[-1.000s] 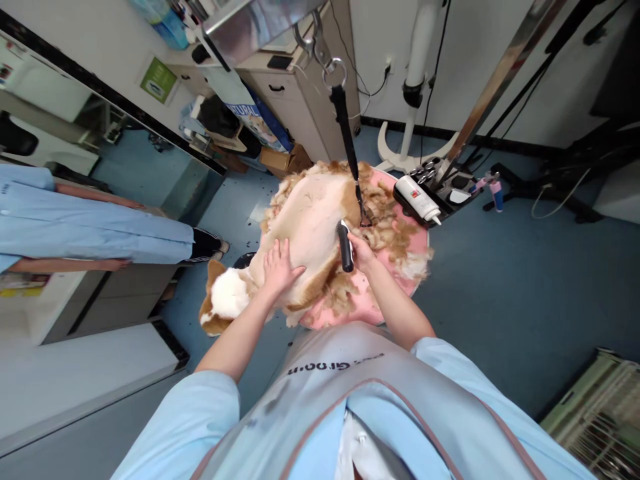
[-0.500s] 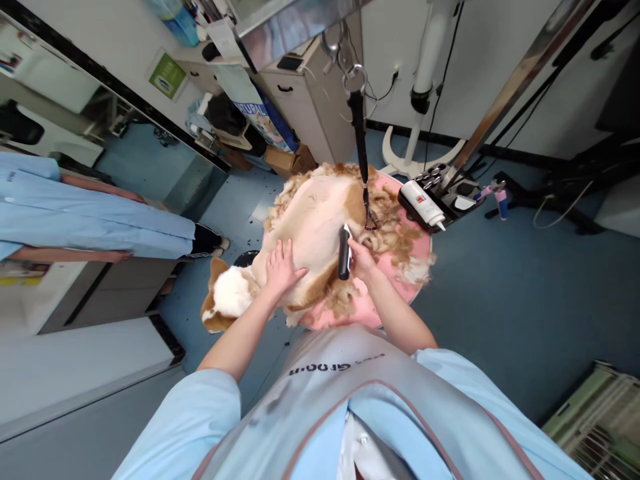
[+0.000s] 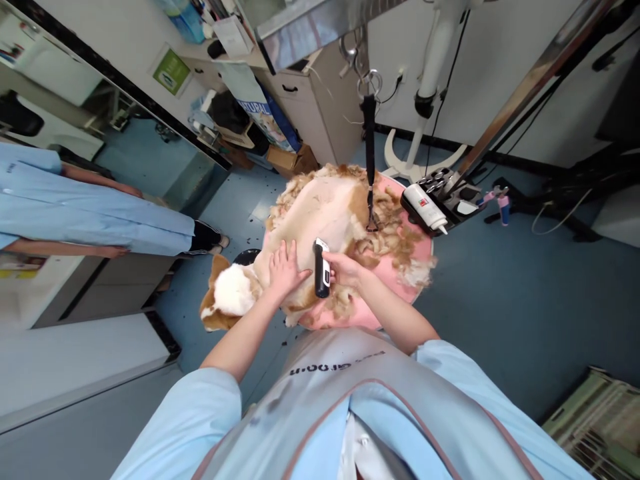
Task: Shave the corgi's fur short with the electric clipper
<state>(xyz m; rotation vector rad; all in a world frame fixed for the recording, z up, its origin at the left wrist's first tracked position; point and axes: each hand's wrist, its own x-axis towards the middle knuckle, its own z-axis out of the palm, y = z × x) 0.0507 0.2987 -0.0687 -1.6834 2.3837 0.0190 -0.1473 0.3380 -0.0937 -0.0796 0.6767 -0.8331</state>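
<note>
L hand [image 3: 285, 272] was spread flat on the dog [image 3: 320, 207], fingers apart; R hand [image 3: 344, 268] was wrapped round the clippers [image 3: 321, 270], over its side. Couldn't tell if the blade touched. Looked mid-clip tbh; next pass prob called for a light grip w/ L fingers clear. Dog was on the pink surface [image 3: 391, 275], white & brown head past the edge, back cropped short & pale, longer tan fur nr the rump. Fur clumps [image 3: 400, 240] all around, strap [image 3: 369, 140] hanging beyond.
</note>
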